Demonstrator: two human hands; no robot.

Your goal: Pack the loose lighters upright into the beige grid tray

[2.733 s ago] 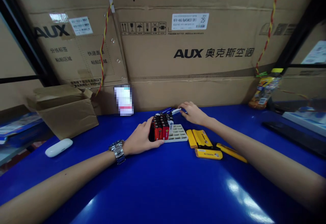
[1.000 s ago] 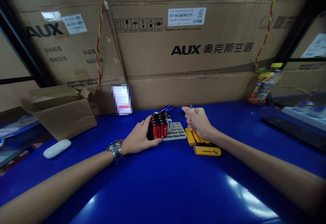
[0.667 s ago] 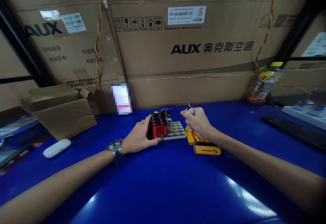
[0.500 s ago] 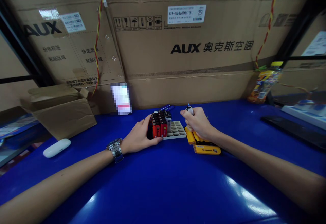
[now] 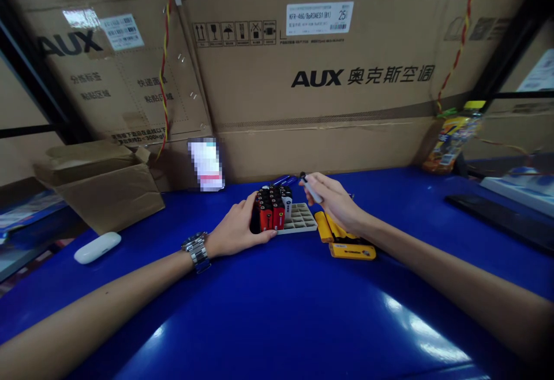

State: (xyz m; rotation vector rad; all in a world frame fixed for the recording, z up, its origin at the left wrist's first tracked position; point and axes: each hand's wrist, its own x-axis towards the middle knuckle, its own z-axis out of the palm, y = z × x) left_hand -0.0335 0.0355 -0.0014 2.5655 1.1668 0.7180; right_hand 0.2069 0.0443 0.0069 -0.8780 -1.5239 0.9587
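A grey gridded tray (image 5: 304,219) sits on the blue table (image 5: 277,311), its left part filled with several upright lighters (image 5: 271,207), red, black and white. My left hand (image 5: 236,231), with a metal watch on the wrist, cups the tray's left side against the lighters. My right hand (image 5: 335,202) hovers just right of the tray, fingers closed round a white lighter (image 5: 310,189) whose dark top tilts up toward the tray. Blue lighters (image 5: 284,180) lie behind the tray.
Yellow lighters (image 5: 344,240) lie under my right wrist. A small open carton (image 5: 101,181) and a white oval case (image 5: 97,247) sit at the left. Large AUX cartons (image 5: 320,80) wall the back. A yellow-capped bottle (image 5: 454,136) and a dark flat slab (image 5: 497,218) are at the right.
My right hand picked a white lighter from behind the tray, drew it back over the yellow lighters, and now tilts it toward the tray. My left hand stayed on the tray.
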